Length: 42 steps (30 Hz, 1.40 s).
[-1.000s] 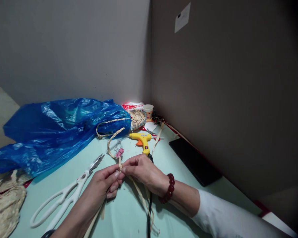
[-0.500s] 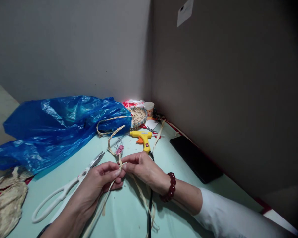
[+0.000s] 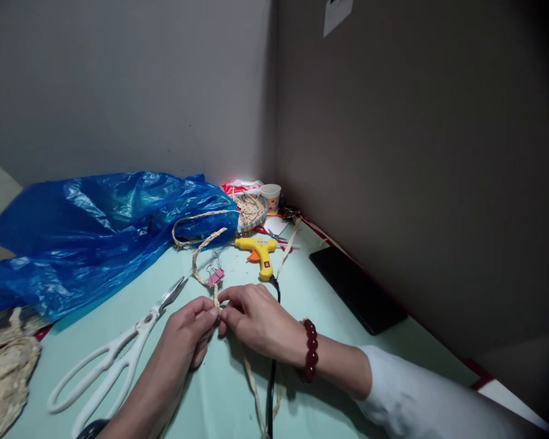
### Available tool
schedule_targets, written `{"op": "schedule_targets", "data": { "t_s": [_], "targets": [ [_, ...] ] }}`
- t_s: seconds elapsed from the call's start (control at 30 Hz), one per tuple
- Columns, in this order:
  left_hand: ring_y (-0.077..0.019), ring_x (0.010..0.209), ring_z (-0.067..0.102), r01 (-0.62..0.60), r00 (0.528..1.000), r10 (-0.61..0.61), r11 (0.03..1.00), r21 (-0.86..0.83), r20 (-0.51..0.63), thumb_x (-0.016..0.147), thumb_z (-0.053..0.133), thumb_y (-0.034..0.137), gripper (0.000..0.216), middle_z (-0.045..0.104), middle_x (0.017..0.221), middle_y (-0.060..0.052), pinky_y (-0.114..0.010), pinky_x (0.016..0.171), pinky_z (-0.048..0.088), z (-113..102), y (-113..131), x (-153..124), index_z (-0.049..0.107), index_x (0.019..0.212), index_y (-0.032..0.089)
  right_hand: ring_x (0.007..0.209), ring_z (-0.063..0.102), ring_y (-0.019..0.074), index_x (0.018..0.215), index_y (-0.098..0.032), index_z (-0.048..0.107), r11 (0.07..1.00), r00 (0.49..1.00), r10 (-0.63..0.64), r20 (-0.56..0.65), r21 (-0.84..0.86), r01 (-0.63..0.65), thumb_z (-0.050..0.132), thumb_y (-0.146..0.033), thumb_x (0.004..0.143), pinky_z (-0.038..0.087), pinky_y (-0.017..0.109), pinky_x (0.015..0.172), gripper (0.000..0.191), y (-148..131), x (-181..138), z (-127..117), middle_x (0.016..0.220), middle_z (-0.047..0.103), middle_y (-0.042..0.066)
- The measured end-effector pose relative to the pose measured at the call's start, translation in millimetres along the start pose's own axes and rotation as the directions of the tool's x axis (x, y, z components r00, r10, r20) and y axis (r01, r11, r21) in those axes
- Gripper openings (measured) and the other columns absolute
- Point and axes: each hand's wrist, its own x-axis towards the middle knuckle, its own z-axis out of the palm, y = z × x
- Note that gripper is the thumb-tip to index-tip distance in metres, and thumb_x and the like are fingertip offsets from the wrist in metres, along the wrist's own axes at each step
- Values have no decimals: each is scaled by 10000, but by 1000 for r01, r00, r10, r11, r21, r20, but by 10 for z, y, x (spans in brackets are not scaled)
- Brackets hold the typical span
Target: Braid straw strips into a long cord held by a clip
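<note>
A pale straw braid (image 3: 197, 261) curves over the table, and a pink binder clip (image 3: 216, 277) sits on it just beyond my fingers. My left hand (image 3: 190, 329) pinches the near end of the braid between thumb and fingers. Close against it, my right hand (image 3: 256, 317), with a dark red bead bracelet at the wrist, pinches the same spot from the right. Loose straw strands (image 3: 251, 378) trail toward me below the hands. The exact crossing of strands is hidden by my fingertips.
White-handled scissors (image 3: 132, 341) lie left of my hands. Beyond are a yellow glue gun (image 3: 261, 249) with a black cord, a blue plastic bag (image 3: 105, 225), a paper cup (image 3: 271, 198) and a small basket (image 3: 251, 213). A black tablet-like slab (image 3: 357, 289) lies right, by the wall.
My fingertips have drawn closer together on the braid, and my left hand has turned slightly. The view has shifted a little, showing more of the scissors.
</note>
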Motion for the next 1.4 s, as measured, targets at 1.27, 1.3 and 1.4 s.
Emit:
{"op": "schedule_targets", "data": {
  "t_s": [1.27, 1.3, 1.4],
  "targets": [
    [-33, 354, 150, 18, 991, -33, 993, 119, 126, 761, 559, 464, 300, 510, 469, 53, -228, 399, 60, -84, 7, 12, 543, 693, 172, 510, 500, 88, 807, -172, 552, 935, 968, 174, 182, 279, -221, 422, -193, 845, 365, 198, 502, 138, 125, 61, 56, 687, 556, -16],
    [-43, 359, 160, -6, 992, -15, 987, 164, 126, 771, 539, 469, 306, 510, 475, 49, -231, 400, 76, -88, 0, 15, 540, 677, 177, 546, 494, 89, 779, -165, 575, 956, 978, 164, 129, 223, -190, 459, -196, 826, 354, 196, 519, 129, 119, 66, 55, 687, 560, -14],
    [-97, 426, 328, -126, 991, 97, 910, 395, 92, 825, 457, 437, 347, 519, 514, 24, -238, 448, 221, -73, 12, -10, 515, 581, 197, 640, 504, 103, 711, -151, 631, 981, 992, 125, 18, 146, -126, 554, -196, 773, 342, 195, 570, 110, 102, 73, 57, 651, 581, -10]
  ]
}}
